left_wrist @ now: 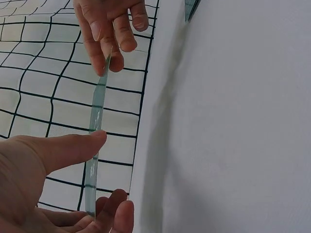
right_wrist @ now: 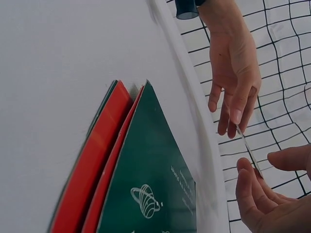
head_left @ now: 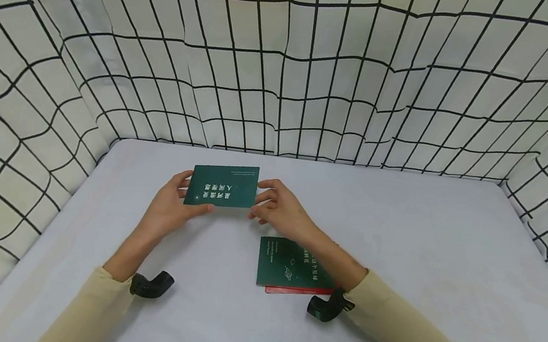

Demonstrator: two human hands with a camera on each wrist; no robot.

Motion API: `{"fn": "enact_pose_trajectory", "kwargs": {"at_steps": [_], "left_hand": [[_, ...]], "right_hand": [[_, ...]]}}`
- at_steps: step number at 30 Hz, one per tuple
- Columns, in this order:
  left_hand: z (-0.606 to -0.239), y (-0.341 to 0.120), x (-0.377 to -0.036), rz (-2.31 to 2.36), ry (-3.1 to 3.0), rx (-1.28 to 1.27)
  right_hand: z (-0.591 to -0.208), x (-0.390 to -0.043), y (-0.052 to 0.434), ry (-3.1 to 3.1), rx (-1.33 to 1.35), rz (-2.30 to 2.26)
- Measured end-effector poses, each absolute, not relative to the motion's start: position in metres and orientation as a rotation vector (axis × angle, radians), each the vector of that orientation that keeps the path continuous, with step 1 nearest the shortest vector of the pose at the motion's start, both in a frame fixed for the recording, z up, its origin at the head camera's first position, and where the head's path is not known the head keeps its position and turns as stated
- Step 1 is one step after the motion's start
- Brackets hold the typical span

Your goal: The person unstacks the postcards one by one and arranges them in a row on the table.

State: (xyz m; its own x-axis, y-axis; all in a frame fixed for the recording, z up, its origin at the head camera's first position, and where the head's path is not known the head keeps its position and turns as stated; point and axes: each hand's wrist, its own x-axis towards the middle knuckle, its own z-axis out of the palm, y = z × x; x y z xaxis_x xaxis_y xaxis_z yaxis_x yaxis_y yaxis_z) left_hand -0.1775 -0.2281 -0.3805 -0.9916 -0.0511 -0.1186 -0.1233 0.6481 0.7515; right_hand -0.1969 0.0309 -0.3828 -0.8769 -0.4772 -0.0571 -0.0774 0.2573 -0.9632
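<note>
Raised over the table is a dark green card (head_left: 224,185) with white Chinese print, upside down in the head view. My left hand (head_left: 168,204) pinches its left end, thumb on the near face and fingers behind. At the right end, my right hand (head_left: 282,208) has its fingertips against the edge; its thumb (right_wrist: 291,158) stands away from the card in the right wrist view. Seen from the left wrist, the card (left_wrist: 97,104) is nearly edge-on. Under my right forearm lies a stack of cards, a green planet card (head_left: 276,261) on top and a red card (head_left: 290,292) beneath.
A white cloth-covered table (head_left: 423,239) spreads beneath both arms. White walls with black netting (head_left: 310,73) rise at the back and both sides. A black wrist device (head_left: 151,284) is on the left wrist, another (head_left: 327,307) on the right, close to the stack.
</note>
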Motion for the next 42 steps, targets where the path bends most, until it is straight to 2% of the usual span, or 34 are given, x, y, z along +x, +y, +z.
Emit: {"fn": "enact_pose_trajectory", "kwargs": {"at_steps": [14,42], "left_hand": [[-0.387,-0.242,-0.179,1.181,2.852,-0.184],[-0.391,-0.273,-0.186,1.33,2.713,-0.249]], "right_hand": [[-0.385,-0.198,0.016,2.169,-0.476,-1.583],[-0.39,-0.21,-0.018,2.099,-0.44,-1.604]]}}
